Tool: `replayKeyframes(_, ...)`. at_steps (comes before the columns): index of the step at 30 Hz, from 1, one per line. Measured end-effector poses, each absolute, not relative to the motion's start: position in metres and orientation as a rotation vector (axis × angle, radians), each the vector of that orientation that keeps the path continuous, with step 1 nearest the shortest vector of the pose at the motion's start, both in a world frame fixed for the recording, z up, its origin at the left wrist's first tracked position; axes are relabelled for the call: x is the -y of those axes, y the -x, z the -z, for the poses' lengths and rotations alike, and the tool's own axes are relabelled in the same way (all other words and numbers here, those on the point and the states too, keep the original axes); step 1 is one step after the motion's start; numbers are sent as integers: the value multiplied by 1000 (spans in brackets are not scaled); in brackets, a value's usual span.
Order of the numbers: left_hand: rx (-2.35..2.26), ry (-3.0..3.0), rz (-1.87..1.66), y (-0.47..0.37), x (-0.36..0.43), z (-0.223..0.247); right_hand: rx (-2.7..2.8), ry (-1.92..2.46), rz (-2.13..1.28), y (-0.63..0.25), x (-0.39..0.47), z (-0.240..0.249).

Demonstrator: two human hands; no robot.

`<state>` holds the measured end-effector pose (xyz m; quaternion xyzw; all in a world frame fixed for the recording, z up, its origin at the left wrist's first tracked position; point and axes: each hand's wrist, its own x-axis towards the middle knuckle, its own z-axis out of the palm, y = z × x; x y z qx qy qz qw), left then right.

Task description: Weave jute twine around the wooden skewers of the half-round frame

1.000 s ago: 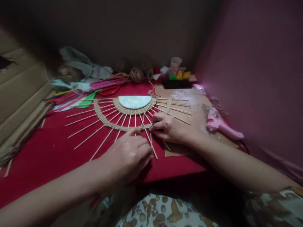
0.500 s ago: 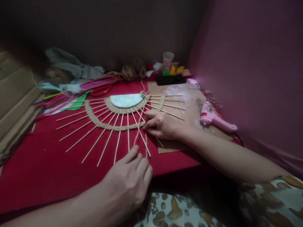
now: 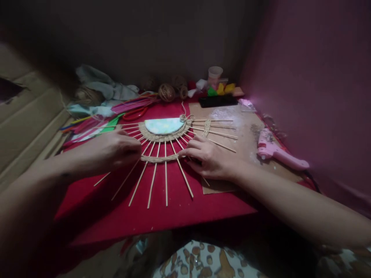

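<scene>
On the table lies a fan of thin wooden sticks (image 3: 166, 185), spread around a pale blue-green half-round piece (image 3: 164, 126). Woven twine (image 3: 150, 138) borders that piece, and a second woven twine band (image 3: 159, 159) crosses the sticks farther out. My left hand (image 3: 124, 148) is closed at the left stretch of this outer band, covering several sticks, its fingertips partly hidden. At the band's right stretch, my right hand (image 3: 204, 156) has its fingers closed on the twine. A short woven section (image 3: 207, 128) crosses the sticks on the right.
A pink glue gun (image 3: 279, 154) rests at the right by a cardboard sheet (image 3: 223, 187). Behind are a black phone (image 3: 218, 101), a plastic cup (image 3: 215, 75), twine balls (image 3: 166, 92), red-handled scissors (image 3: 135, 114) and colourful strips (image 3: 130, 103). Red cloth (image 3: 179, 212) covers the table.
My left hand has let go of the loose twine near the front and moved up and left onto the outer band. My right hand stays at the band's right part. The view has shifted slightly.
</scene>
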<state>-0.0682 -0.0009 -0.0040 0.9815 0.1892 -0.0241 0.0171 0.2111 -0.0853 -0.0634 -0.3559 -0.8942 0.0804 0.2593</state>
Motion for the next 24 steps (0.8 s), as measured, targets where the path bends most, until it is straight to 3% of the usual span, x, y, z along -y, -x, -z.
replayKeyframes(4, -563, -2900, 200, 69, 1, 7, 2418, 975, -239, -212, 86, 63)
replayKeyframes(12, -610, -2661, 41, 94, 1, 4, 2399, 980, -285, -213, 87, 66)
replayKeyframes(24, -420, -2781, -14, 92, -4, 12, 2571, 1181, -409, -155, 78, 36)
